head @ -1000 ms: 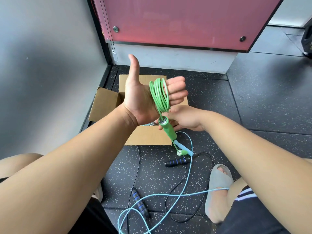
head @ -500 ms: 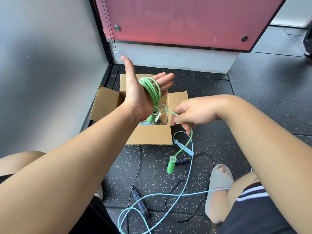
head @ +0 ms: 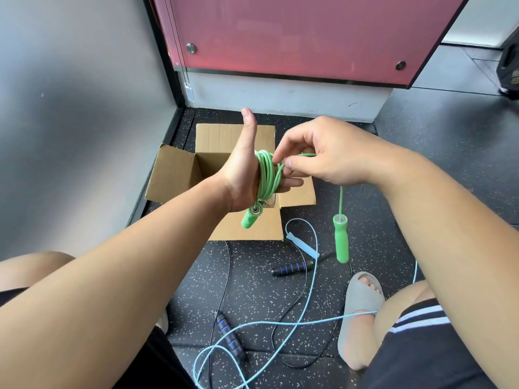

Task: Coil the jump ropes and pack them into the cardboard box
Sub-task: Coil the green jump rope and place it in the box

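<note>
Since half a second ago the right hand (head: 331, 155) has swung up and to the left, from beside the box to just against the other hand's fingertips. The free green handle (head: 341, 240) has risen with it and shifted right. Its fingers (head: 292, 164) pinch one strand of the green jump rope (head: 265, 175) between thumb and forefinger, with the rest loosely curled.

The left hand (head: 238, 178) stands on edge, thumb pointing up. Its fingers (head: 292, 182) are straight out to the right and grip nothing. The rope is wound in several loops round that palm. A second green handle (head: 248, 219) dangles under the left wrist. From the pinch, the strand runs right behind the right hand and drops to the free handle, which hangs in the air to the right of the box.

Both hands are held over the cardboard box (head: 174, 172), which sits open on the speckled floor (head: 252, 290) in the far left corner, flaps spread. Nearer, a light blue jump rope (head: 309, 321) and a black jump rope (head: 292, 268) with blue-striped handles lie loose on the floor, just left of a grey slipper (head: 359, 301).
</note>
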